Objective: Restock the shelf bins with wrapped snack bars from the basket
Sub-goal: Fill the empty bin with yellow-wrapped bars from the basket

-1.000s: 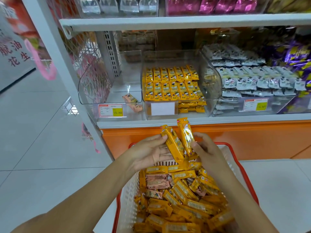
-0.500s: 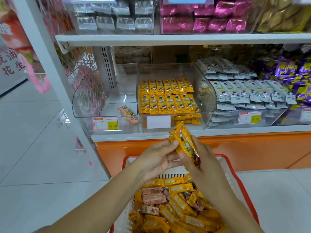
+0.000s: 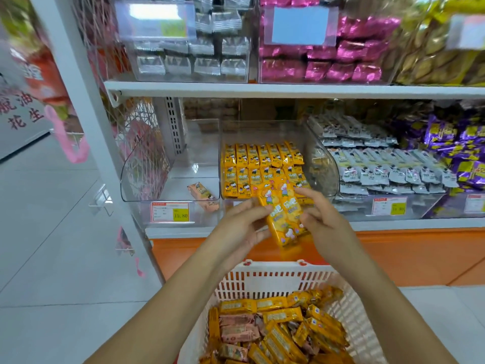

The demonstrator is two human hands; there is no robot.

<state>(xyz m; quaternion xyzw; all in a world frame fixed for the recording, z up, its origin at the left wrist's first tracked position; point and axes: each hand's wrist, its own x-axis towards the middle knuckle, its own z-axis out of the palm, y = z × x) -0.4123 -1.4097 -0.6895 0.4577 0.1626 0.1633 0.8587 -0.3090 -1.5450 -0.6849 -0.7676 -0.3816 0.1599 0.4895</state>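
Two bars [image 3: 284, 216] were gripped between left hand [image 3: 244, 227] and right hand [image 3: 322, 222], just in front of the bin [image 3: 262, 132], already part-filled. Below the bin, the basket [image 3: 273, 279] held many more, so most restocking looked undone.

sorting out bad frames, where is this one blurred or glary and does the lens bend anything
Head view: motion blur smears the top, worst on the pink packs; head view: faint glare on the clear bin; head view: the wide lens tilts the white post; the held yellow bars look fairly sharp.
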